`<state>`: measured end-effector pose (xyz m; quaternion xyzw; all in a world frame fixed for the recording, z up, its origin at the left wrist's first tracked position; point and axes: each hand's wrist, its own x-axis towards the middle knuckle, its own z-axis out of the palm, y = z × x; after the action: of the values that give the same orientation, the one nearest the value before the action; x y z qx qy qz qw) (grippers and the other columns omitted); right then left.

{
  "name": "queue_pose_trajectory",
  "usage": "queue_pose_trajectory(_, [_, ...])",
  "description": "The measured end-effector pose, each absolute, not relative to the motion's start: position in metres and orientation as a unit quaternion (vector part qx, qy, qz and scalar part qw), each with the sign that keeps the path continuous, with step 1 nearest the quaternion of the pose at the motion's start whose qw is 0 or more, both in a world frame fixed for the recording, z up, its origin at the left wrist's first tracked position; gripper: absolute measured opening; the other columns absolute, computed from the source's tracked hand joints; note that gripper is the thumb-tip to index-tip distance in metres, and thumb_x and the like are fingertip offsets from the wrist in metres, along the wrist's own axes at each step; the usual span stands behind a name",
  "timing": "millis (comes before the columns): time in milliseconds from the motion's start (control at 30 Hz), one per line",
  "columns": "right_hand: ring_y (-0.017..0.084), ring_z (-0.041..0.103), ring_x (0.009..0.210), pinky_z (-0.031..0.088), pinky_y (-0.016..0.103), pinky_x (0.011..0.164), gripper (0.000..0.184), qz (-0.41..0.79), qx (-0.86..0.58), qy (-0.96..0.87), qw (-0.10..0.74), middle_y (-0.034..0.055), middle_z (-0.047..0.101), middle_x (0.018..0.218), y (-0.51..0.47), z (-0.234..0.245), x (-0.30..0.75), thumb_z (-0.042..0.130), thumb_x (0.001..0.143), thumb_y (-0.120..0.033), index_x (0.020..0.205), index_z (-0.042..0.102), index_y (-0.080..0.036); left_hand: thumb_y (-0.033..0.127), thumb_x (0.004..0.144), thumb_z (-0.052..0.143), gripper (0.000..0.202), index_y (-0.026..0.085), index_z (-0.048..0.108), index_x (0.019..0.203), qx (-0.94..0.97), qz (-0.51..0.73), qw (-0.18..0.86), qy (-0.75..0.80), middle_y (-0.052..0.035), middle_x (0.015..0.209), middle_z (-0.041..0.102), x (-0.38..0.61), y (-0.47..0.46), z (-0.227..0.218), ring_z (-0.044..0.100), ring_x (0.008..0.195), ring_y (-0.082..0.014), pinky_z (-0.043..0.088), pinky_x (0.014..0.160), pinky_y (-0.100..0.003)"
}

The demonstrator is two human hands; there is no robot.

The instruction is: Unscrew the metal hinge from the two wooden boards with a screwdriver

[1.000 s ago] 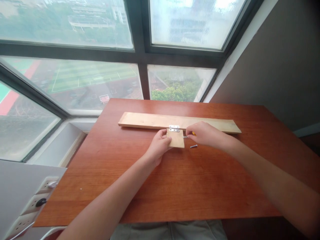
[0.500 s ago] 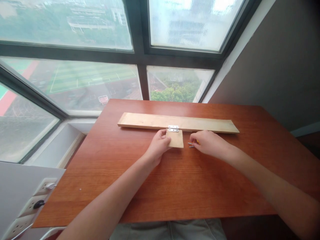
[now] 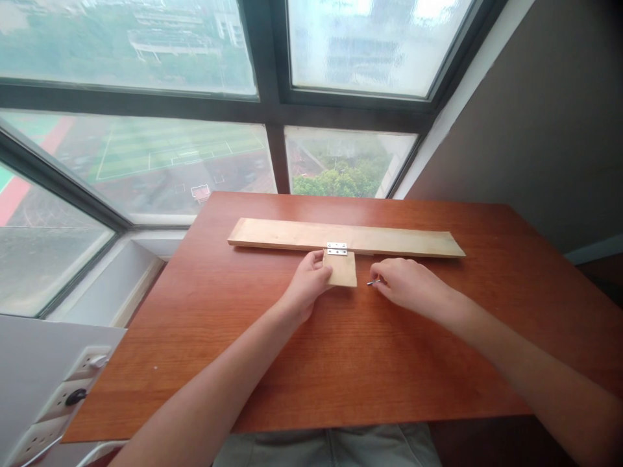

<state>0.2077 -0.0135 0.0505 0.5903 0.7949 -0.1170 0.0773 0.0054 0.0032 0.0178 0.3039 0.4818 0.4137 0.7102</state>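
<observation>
My left hand (image 3: 311, 280) grips a small square wooden block (image 3: 343, 271) by its left side, with the thumb on top. A silver hinge (image 3: 337, 249) spans the block's far edge and the front edge of a long wooden board (image 3: 389, 239) lying across the table. Low over the table, to the right of the block, my right hand (image 3: 406, 279) is closed in a pinch. From its fingertips sticks a thin silver metal piece (image 3: 373, 283), too small to tell whether it is a screw or a tool's tip. The palm's contents are hidden.
The reddish-brown wooden table (image 3: 272, 376) reaches to the window frame (image 3: 275, 110). At the lower left, wall sockets (image 3: 61, 395) with plugs and a white cable sit beside the table edge. A grey wall (image 3: 545, 130) rises on the right.
My right hand has shifted slightly downward. Two silver pieces showed apart at its fingertips; now they appear as one, and a yellow bit inside the hand is hidden. The left hand stays put.
</observation>
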Motion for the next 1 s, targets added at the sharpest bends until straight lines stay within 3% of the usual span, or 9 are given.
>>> queue_pose_trajectory(267, [0.019, 0.063, 0.079, 0.039, 0.029, 0.068, 0.017, -0.099, 0.603, 0.792, 0.001, 0.0029, 0.071, 0.085, 0.001, 0.077, 0.217, 0.049, 0.088, -0.025, 0.083, 0.066, -0.022, 0.003, 0.073, 0.059, 0.04, 0.015, 0.055, 0.111, 0.303, 0.409, 0.712, 0.483, -0.0108, 0.103, 0.07, 0.005, 0.003, 0.02, 0.069, 0.083, -0.0176, 0.055, 0.07, -0.027])
queue_pose_trajectory(533, [0.018, 0.064, 0.074, 0.038, 0.029, 0.06, 0.017, -0.047, 0.61, 0.788, -0.071, -0.0004, 0.071, 0.081, 0.005, 0.111, 0.203, 0.051, 0.088, -0.025, 0.091, 0.068, -0.024, 0.005, 0.071, 0.063, 0.043, 0.015, 0.055, 0.112, 0.303, 0.409, 0.714, 0.48, -0.0111, 0.101, 0.071, 0.005, 0.004, 0.018, 0.069, 0.083, -0.0184, 0.056, 0.07, -0.027])
queue_pose_trajectory(667, [0.018, 0.067, 0.084, 0.047, 0.03, 0.077, 0.019, -0.045, 0.571, 0.798, -0.188, 0.001, 0.073, 0.091, 0.008, 0.131, 0.197, 0.054, 0.088, -0.021, 0.101, 0.068, -0.021, 0.004, 0.073, 0.06, 0.042, 0.015, 0.055, 0.112, 0.304, 0.411, 0.714, 0.479, -0.0109, 0.102, 0.071, 0.005, 0.004, 0.017, 0.069, 0.084, -0.018, 0.055, 0.07, -0.026])
queue_pose_trajectory(733, [0.016, 0.066, 0.082, 0.049, 0.03, 0.078, 0.021, -0.014, 0.547, 0.793, -0.269, -0.0008, 0.073, 0.09, 0.009, 0.144, 0.194, 0.056, 0.088, -0.019, 0.105, 0.069, -0.023, 0.003, 0.074, 0.058, 0.04, 0.015, 0.055, 0.112, 0.303, 0.411, 0.713, 0.48, -0.011, 0.101, 0.071, 0.005, 0.004, 0.018, 0.069, 0.084, -0.0178, 0.055, 0.07, -0.025])
queue_pose_trajectory(933, [0.012, 0.064, 0.078, 0.051, 0.025, 0.067, 0.021, -0.049, 0.521, 0.697, -0.491, 0.0018, 0.069, 0.095, 0.023, 0.159, 0.173, 0.051, 0.092, -0.018, 0.108, 0.061, -0.025, 0.003, 0.076, 0.056, 0.038, 0.015, 0.055, 0.112, 0.304, 0.402, 0.714, 0.486, -0.0114, 0.101, 0.071, 0.005, 0.003, 0.021, 0.069, 0.083, -0.0177, 0.056, 0.07, -0.026])
queue_pose_trajectory(1000, [0.011, 0.063, 0.077, 0.051, 0.023, 0.065, 0.019, -0.053, 0.513, 0.685, -0.515, 0.0026, 0.068, 0.098, 0.032, 0.152, 0.165, 0.046, 0.095, -0.021, 0.109, 0.059, -0.026, 0.003, 0.076, 0.056, 0.037, 0.015, 0.055, 0.112, 0.304, 0.402, 0.713, 0.487, -0.0112, 0.1, 0.071, 0.005, 0.002, 0.021, 0.069, 0.082, -0.0177, 0.056, 0.07, -0.026])
